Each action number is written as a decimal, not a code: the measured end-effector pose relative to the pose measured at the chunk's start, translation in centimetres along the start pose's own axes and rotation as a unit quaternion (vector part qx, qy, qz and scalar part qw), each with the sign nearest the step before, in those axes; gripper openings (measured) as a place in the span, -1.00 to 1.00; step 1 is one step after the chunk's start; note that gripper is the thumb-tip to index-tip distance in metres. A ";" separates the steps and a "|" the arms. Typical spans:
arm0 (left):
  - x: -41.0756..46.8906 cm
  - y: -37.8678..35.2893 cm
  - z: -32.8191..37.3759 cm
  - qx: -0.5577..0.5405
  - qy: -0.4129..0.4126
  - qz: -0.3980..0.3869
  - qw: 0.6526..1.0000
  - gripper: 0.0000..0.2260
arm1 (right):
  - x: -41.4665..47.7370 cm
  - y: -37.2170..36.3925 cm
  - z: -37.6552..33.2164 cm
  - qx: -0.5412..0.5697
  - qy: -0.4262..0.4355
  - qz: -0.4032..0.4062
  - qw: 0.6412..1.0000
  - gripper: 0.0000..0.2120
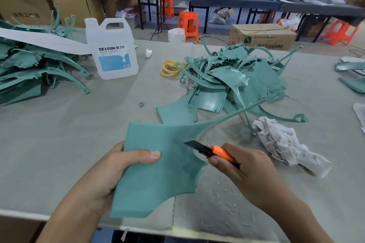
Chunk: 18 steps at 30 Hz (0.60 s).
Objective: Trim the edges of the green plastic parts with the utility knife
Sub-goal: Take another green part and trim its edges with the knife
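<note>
Workbench, lower centre of frame: my left hand (110,169) grips green plastic part (158,167), thumb on top; my right hand (243,171) clasps orange utility knife (212,151), blade at part's right edge.

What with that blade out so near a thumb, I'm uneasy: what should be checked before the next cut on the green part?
1. Left hand grips the green part, thumb on top: ok.
2. Right hand holds the utility knife, blade extended: ok.
3. Blade set at the part's curved right edge: ok.
4. Blade tip points toward the thumb, not away from it: not ok.
5. White rag lies apart from the knife hand: ok.
6. Blade sharpness: cannot tell.
</note>
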State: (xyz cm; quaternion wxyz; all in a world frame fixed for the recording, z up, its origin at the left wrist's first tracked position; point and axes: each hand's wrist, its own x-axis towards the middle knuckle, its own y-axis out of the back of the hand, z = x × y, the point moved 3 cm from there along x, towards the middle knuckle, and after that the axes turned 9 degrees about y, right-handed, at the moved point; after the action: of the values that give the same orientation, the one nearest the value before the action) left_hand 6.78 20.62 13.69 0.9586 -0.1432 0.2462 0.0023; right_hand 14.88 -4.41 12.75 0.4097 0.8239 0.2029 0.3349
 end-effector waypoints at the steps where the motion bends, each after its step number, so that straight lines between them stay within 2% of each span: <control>1: 0.0 -0.1 0.0 0.008 -0.007 0.006 1.000 -0.52 | 0.0 0.0 0.0 -0.008 0.001 -0.002 1.000 -0.45; 6: -0.1 -1.1 -0.3 0.037 -0.034 0.014 0.999 -0.67 | -0.1 -0.1 0.5 -0.106 -0.042 0.001 0.994 -0.35; 9: 0.1 -1.5 -0.5 0.027 -0.037 0.029 0.999 -0.69 | 0.1 -0.6 0.5 -0.112 -0.065 0.025 0.991 -0.43; 14: 0.3 -1.5 -0.5 0.010 -0.038 0.055 0.998 -0.70 | 0.0 -1.5 0.2 -0.100 -0.041 0.006 0.994 -0.49; 18: 0.2 -1.7 -0.9 -0.001 -0.043 0.055 0.998 -0.70 | 0.1 -1.3 0.8 -0.111 -0.072 0.011 0.991 -0.47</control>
State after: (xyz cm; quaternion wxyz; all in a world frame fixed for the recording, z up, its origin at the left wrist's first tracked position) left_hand 6.68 18.76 13.33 0.9664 -0.1304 0.2127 0.0614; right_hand 15.50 -4.01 11.35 0.5089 0.7974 0.1249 0.2994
